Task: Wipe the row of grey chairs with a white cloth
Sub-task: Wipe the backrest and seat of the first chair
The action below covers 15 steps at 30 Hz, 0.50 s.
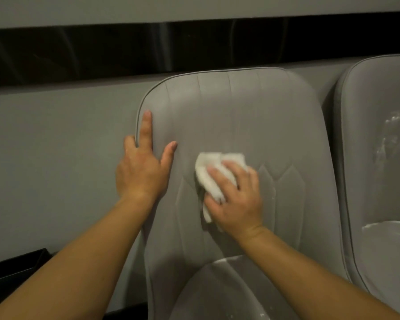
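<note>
A grey padded chair point(252, 116) fills the middle of the view, its backrest facing me. My right hand point(237, 199) presses a crumpled white cloth point(208, 174) against the middle of the backrest, fingers spread over the cloth. My left hand point(141, 167) grips the backrest's left edge, thumb and forefinger on the front, other fingers hidden behind the piping. White smears show on the seat cushion point(217, 292) below. A second grey chair point(379, 158) stands at the right with white marks on its backrest and seat.
A grey wall point(56, 158) runs behind the chairs, with a glossy black band point(102, 54) above it. A dark box-like edge point(21, 269) sits low at the left.
</note>
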Each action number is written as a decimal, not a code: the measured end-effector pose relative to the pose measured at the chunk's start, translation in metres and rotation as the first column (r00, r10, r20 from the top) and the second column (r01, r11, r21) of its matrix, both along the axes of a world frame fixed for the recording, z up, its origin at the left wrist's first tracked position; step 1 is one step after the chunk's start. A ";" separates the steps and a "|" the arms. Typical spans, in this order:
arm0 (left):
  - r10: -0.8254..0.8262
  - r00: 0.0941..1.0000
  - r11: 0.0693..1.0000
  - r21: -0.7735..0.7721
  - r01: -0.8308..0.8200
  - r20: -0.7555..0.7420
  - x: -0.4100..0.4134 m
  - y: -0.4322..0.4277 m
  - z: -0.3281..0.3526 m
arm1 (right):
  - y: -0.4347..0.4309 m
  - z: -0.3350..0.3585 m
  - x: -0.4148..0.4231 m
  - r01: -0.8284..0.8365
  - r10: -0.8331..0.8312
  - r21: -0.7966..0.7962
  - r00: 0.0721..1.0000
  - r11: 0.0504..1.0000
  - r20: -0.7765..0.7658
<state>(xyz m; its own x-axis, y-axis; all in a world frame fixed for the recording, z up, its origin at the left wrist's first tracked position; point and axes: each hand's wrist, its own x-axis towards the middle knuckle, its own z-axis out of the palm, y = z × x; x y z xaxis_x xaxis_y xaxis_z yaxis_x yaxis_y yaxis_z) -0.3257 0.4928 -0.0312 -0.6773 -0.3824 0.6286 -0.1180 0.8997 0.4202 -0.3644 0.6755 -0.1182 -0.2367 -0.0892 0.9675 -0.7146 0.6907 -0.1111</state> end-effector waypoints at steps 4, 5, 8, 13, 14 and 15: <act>-0.002 1.000 1.000 0.016 0.002 0.004 0.001 0.002 0.001 | -0.023 0.051 -0.007 0.057 -0.040 -0.088 0.981 0.994 0.190; -0.010 1.000 1.000 0.017 0.010 0.003 0.001 0.002 0.001 | -0.030 0.051 -0.008 0.084 -0.076 -0.030 0.976 0.996 0.206; -0.018 1.000 1.000 0.022 0.018 -0.003 0.002 0.001 0.001 | -0.037 0.019 -0.001 0.084 -0.098 0.087 0.981 0.993 0.170; -0.025 1.000 0.999 0.028 0.025 -0.006 0.002 0.002 0.001 | -0.011 -0.061 0.028 0.001 -0.081 0.341 0.972 0.940 0.219; -0.023 1.000 0.999 0.028 0.023 -0.009 0.002 0.002 0.001 | -0.001 -0.058 0.028 -0.022 -0.049 0.335 0.978 0.942 0.204; -0.020 1.000 0.999 0.028 0.020 -0.009 0.001 0.001 0.000 | 0.008 -0.048 0.025 -0.030 -0.020 0.297 0.986 0.954 0.164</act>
